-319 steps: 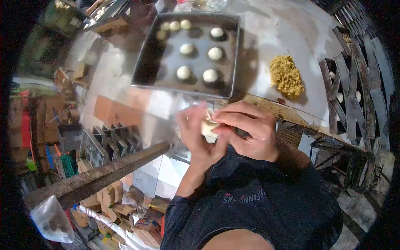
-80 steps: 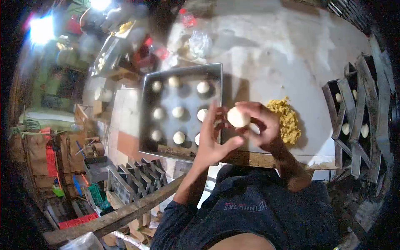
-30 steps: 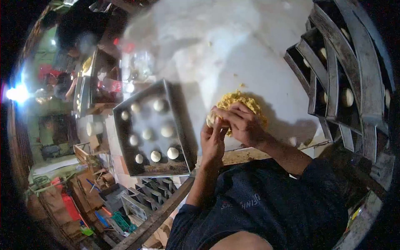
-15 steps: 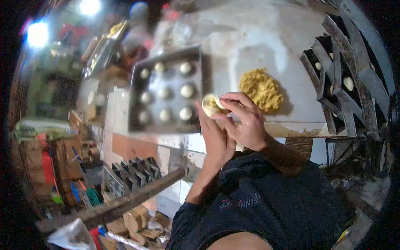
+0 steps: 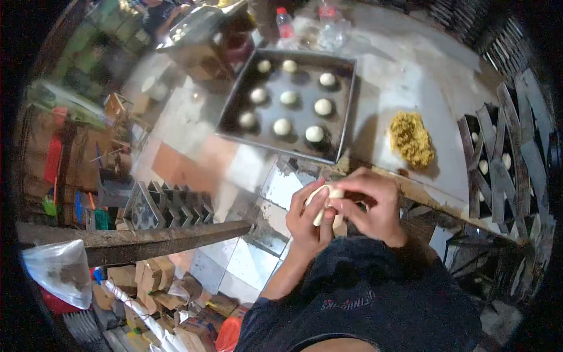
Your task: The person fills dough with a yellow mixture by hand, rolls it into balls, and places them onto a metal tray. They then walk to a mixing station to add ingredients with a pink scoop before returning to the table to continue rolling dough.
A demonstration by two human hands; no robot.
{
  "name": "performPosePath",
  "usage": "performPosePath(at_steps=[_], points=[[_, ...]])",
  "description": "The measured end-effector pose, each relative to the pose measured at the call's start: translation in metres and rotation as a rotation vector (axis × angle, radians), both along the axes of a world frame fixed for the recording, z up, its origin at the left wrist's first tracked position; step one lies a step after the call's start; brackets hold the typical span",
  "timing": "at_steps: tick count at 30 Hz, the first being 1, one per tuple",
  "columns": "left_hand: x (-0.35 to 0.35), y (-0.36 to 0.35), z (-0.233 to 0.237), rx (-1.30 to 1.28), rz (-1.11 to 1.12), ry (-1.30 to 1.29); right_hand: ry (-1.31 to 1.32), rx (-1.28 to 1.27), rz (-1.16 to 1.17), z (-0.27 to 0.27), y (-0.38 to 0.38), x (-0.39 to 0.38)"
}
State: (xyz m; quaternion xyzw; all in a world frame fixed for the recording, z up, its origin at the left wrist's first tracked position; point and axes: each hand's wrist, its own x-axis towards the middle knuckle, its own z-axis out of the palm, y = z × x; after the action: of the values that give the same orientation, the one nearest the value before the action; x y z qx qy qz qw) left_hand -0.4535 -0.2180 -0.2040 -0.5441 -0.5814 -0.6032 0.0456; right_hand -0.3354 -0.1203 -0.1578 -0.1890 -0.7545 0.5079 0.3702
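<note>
A pale piece of dough (image 5: 317, 197) is held between my two hands, in front of my chest and just below the table edge. My left hand (image 5: 306, 222) is closed around its side. The fingertips of my right hand (image 5: 373, 202) pinch the dough's upper right end. No filling shows in it from this angle. Beyond my hands stands a square metal tray (image 5: 345, 111) with several round dough balls (image 5: 322, 107) spaced apart in rows. To the right, a crumbly yellow mound of filling (image 5: 411, 139) lies on the tabletop.
Metal moulds (image 5: 489, 152) holding dough pieces stack at the right. Plastic bottles (image 5: 285, 26) stand behind the tray. Lower left, a wooden beam (image 5: 158, 242) runs above cardboard boxes (image 5: 153, 276), beside more metal moulds (image 5: 170, 206). A person (image 5: 159, 13) is at the far upper left.
The dough was a cup with yellow filling showing; its rim is now gathered between my fingers. My hands have come down towards my body, and the camera view has turned.
</note>
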Motion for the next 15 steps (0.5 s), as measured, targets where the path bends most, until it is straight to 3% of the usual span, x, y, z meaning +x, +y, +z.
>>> performPosePath(at_steps=[2, 3, 5, 7, 8, 10, 12, 14, 15], points=[[0.002, 0.005, 0.008, -0.099, 0.145, 0.064, 0.024, 0.172, -0.001, 0.026, -0.003, -0.009], [0.0, 0.011, 0.014, -0.138, 0.121, 0.101, -0.079, 0.245, -0.052, 0.029, -0.002, -0.007], [-0.001, 0.027, 0.023, -0.173, 0.089, 0.149, -0.038, 0.283, -0.086, 0.018, 0.008, -0.006], [0.001, 0.053, 0.031, -0.048, -0.071, -0.218, 0.027, 0.326, -0.131, 0.016, 0.033, -0.001], [0.001, 0.065, 0.029, -0.038, -0.076, -0.209, 0.036, 0.337, -0.135, 0.021, 0.047, 0.002], [0.0, 0.089, 0.023, 0.011, -0.598, -0.693, 0.067, 0.252, -0.14, 0.038, 0.076, 0.01], [0.007, 0.115, 0.028, -0.004, -0.649, -0.739, 0.049, 0.237, -0.186, 0.048, 0.1, 0.019], [0.001, 0.146, 0.033, -0.034, -0.571, -0.343, 0.113, -0.349, -0.021, 0.039, 0.119, 0.028], [-0.003, 0.165, 0.035, 0.075, -0.616, -0.208, 0.058, -0.227, -0.055, 0.034, 0.128, 0.036]])
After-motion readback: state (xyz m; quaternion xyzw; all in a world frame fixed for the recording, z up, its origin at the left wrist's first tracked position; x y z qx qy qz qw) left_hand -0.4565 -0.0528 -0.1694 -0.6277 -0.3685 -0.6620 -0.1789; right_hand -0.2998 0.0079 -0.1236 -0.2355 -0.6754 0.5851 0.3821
